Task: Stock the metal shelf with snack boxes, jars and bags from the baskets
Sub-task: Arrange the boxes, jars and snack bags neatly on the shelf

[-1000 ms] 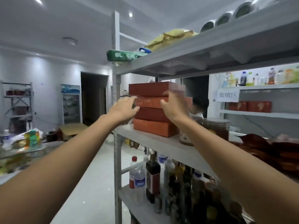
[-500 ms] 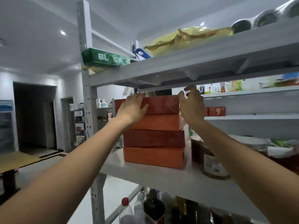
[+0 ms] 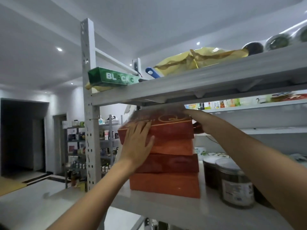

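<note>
Box [image 3: 171, 130] (topmost, tilted) lies between left grip [image 3: 137, 143] and right grip [image 3: 201, 122]

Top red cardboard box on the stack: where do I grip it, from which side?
Probably its two short ends, one hand each, from the open front: the top red cardboard box is wide, flat and skewed over the orange box below, and the grey metal shelf board above leaves little room for a top grasp.
</note>
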